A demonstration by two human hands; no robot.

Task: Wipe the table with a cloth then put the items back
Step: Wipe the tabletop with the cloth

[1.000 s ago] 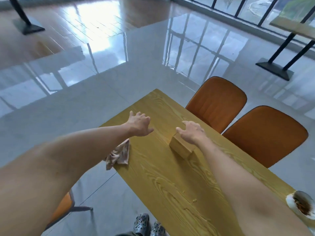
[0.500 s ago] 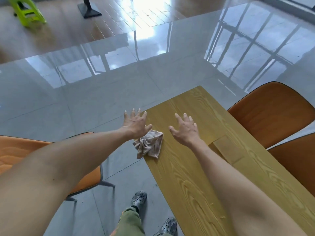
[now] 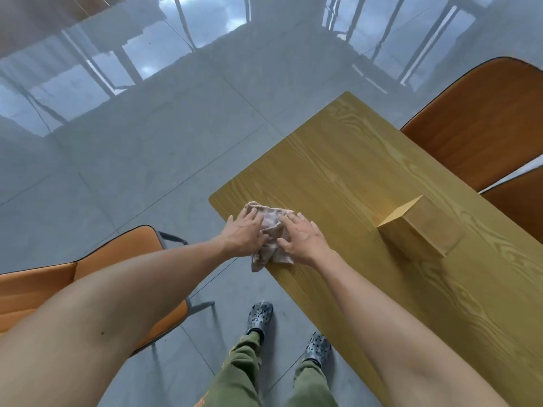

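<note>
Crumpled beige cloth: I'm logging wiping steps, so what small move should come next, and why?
Probably gather the crumpled beige cloth under both hands, left hand and right hand, since it overhangs the edge of the yellow wooden table.

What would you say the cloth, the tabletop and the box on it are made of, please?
Cloth: soft woven fabric, pale beige, judging by its crumpled folds and the limp corner hanging over the table edge. Table: wood or wood-look laminate, given the bold yellow grain under a smooth, slightly glossy finish. Box: the same grain pattern, so likely wood or veneer, though its sharp, flat faces could be printed board.
</note>
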